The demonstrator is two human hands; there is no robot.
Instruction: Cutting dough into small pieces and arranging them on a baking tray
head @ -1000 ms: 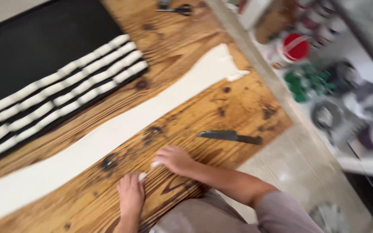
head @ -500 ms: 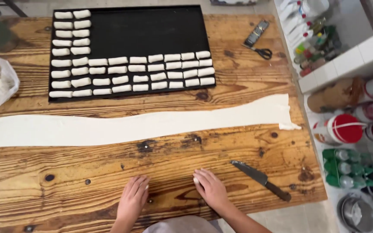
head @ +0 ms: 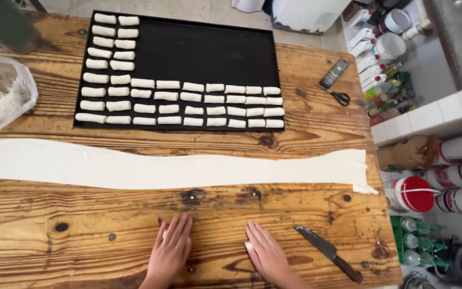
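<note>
Both palms flat, fingers together: my left hand (head: 169,251) and right hand (head: 266,254) roll a small dough piece (head: 248,247) just below the long dough strip (head: 188,168). Next probably: lift it carefully to the black tray (head: 188,48) beyond the strip.

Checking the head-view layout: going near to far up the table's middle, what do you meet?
Hands (left, right) → dough strip → rows of dough pieces → bare part of black tray.
</note>
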